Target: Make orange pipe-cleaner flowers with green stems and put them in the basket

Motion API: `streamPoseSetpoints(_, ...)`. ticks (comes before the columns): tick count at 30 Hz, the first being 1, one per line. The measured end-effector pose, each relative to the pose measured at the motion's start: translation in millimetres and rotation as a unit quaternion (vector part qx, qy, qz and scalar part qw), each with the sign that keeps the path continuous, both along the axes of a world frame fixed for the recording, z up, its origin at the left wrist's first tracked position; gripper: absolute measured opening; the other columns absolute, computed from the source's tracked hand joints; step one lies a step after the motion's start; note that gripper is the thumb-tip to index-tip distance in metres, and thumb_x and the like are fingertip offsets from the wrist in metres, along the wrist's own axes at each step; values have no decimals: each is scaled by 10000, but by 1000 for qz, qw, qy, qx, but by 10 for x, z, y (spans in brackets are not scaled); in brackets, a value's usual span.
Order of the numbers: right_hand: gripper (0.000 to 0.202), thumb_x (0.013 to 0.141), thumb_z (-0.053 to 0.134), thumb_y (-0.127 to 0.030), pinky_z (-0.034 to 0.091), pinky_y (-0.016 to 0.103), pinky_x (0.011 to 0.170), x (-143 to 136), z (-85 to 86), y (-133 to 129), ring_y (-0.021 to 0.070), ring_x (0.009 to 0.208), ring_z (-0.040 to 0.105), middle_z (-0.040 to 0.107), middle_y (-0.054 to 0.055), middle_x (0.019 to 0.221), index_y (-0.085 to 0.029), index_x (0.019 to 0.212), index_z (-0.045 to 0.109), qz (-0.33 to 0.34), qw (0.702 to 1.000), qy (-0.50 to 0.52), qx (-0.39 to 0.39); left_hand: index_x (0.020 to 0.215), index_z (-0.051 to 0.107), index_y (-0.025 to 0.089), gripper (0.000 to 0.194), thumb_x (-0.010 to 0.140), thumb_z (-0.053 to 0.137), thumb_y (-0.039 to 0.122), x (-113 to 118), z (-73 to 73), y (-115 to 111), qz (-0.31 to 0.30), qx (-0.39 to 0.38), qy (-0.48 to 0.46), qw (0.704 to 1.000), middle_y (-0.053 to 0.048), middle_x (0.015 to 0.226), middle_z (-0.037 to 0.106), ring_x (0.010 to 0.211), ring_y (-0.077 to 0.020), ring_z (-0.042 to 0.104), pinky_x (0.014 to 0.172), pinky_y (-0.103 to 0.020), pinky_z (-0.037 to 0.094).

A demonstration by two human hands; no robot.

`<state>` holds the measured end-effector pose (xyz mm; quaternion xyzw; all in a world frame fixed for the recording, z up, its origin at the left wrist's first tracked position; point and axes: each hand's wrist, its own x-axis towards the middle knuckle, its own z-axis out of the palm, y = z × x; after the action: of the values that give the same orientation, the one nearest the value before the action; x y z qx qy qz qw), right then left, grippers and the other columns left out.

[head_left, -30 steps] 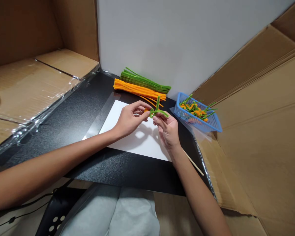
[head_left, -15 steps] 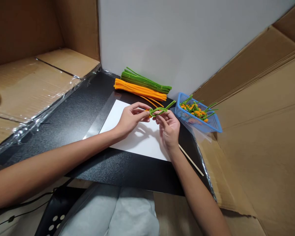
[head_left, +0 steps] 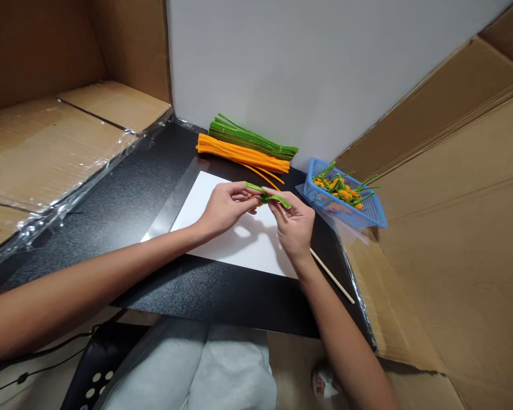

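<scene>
Between my two hands, above a white sheet of paper [head_left: 222, 246], is a green pipe cleaner [head_left: 281, 200] bent into a small piece; a bit of orange shows under it. My left hand [head_left: 227, 209] pinches its left end, one green tip lying over the fingers. With thumb and fingers closed, my right hand [head_left: 296, 223] grips the right side, where a green end sticks out towards me. The fingers hide most of the joined middle. Just beyond the hands lie a bundle of orange pipe cleaners [head_left: 243, 154] and a bundle of green pipe cleaners [head_left: 252, 136].
A blue plastic basket [head_left: 376, 215] at the right holds several orange and green twisted pieces. A thin wooden stick [head_left: 333, 276] lies by the table's right edge. Cardboard walls [head_left: 453, 228] flank the black table [head_left: 154, 165], and a pale wall stands behind.
The green ends have been bent over: the one that pointed up to the right now points down to the right, and another lies across my left fingers. My hands are closer together.
</scene>
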<state>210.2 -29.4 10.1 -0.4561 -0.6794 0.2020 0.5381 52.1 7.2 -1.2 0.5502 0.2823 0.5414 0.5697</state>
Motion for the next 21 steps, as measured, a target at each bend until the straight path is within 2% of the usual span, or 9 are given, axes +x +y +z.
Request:
streamPoseSetpoints(5,164,909,653,-326,510,381,813,0,9,-25,213,897,633,741,39,957,-328,1014,780,-56,995,-73,42,781,723,137,204,726,778,325,-16,2,-26,-9,28,22,999,-30,686,689,618,-128,642,636,-269,570)
streamPoseSetpoints(9,177,896,665,-324,516,372,824,-8,-56,3,209,919,652,737,45,1000,-296,1039,765,-64,997,-28,33,816,735,132,224,733,781,335,-3,1,-37,-5,8,11,1000,-48,735,711,632,-132,656,637,-272,575)
streamPoseSetpoints(12,174,870,695,-331,520,345,774,-29,-90,18,202,889,667,740,55,988,-244,1010,750,-81,996,20,13,875,743,142,221,734,778,309,6,13,-31,5,-28,-1,1000,-49,771,725,661,-138,672,656,-281,588)
streamPoseSetpoints(16,146,834,737,-332,503,322,717,-60,-69,10,185,829,638,727,45,920,-225,933,746,-78,997,-8,12,872,734,145,191,734,769,271,-1,29,-18,8,-54,-15,998,-29,738,709,657,-124,659,670,-273,587)
streamPoseSetpoints(21,148,830,737,-338,510,334,746,-55,-55,13,187,858,627,714,44,951,-234,936,730,-68,997,-17,4,859,721,148,170,751,756,275,-4,28,-20,-3,-45,-12,999,-21,703,693,643,-129,654,675,-290,583)
